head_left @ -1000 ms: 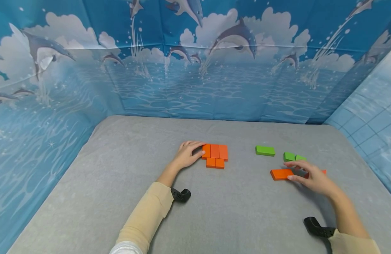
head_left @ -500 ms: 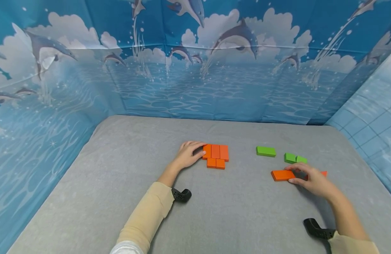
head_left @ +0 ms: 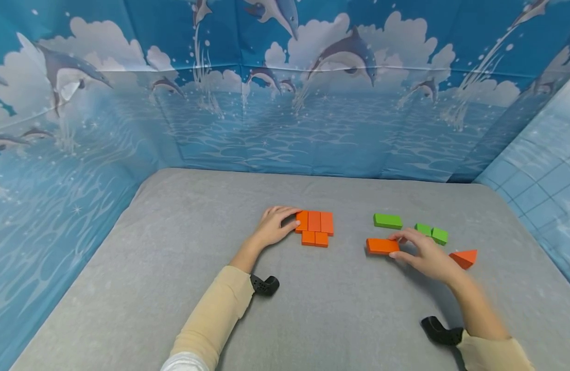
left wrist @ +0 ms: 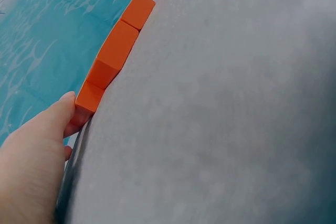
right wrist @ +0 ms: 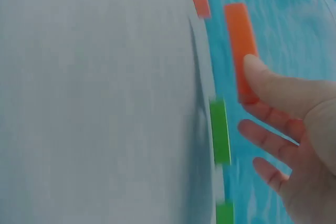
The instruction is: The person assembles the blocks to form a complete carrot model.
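Right hand [head_left: 422,254], with its orange block [head_left: 379,246], now farther left

So both arms are reaching out in the head view: the left arm [head_left: 215,312] angles up from the bottom edge, the right forearm [head_left: 481,304] comes in from the lower right. The left sleeve [head_left: 220,296] runs most of the way to the wrist, while the right sleeve [head_left: 495,353] leaves more forearm bare. The left hand [head_left: 272,226] has its index stretched out and the left thumb [left wrist: 62,111] set apart from it, so there's a clear gap. The right hand [head_left: 424,255] is pinching, right thumb [right wrist: 268,80] opposite the index (the other fingers [right wrist: 270,141] just fan out loosely below, pretty relaxed tbh).
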Demonstrator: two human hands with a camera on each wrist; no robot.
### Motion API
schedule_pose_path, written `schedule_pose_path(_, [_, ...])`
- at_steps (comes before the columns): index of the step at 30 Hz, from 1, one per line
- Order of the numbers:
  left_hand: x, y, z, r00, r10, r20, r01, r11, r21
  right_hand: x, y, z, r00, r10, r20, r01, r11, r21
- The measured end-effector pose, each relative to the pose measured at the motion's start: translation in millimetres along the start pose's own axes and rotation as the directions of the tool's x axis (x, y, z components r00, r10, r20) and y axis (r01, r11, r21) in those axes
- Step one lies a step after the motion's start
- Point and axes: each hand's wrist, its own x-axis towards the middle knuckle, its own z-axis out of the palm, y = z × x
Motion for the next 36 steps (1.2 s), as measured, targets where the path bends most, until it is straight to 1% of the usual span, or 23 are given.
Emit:
schedule_pose_path(5, [1.1, -0.2, 0.4, 1.0, 0.001, 0.003, -0.001, 1.0, 0.007, 22.6, -26, 19, 0.998, -0.066, 0.007, 0.066, 0.996, 0.064])
schedule_pose_path(8, [1.5, -0.2, 0.3, 1.0, 0.002, 0.001, -0.002, 1.0, 0.01, 34.0, -40, 32, 0.996, -0.089, 0.007, 0.088, 0.991, 0.097])
schedule_pose_path(11, [1.5, 0.2, 0.3, 1.0, 0.003, -0.002, -0.003, 1.0, 0.009, 42.0, -53, 44, 0.996, -0.089, 0.013, 0.087, 0.991, 0.106])
schedule_pose_path(16, [1.7, 0.4, 0.8, 1.0, 0.003, -0.005, -0.003, 1.0, 0.005, 50.7, -68, 61, 0.998, -0.064, 0.027, 0.061, 0.993, 0.102])
schedule_pose_path(24, [3.2, -0.9, 2.0, 1.0, -0.001, -0.007, 0.001, 1.0, 0.02, 57.2, -77, 77, 1.0, -0.027, 0.004, 0.026, 0.996, 0.083])
schedule_pose_path(30, [3.9, -1.4, 2.6, 1.0, -0.004, -0.006, 0.004, 1.0, 0.021, 57.7, -78, 83, 0.999, -0.027, -0.019, 0.028, 0.997, 0.072])
schedule_pose_path(36, [3.8, -1.7, 2.6, 1.0, -0.005, -0.011, 0.006, 1.0, 0.013, 58.4, -80, 86, 0.999, -0.021, -0.025, 0.022, 0.999, 0.032])
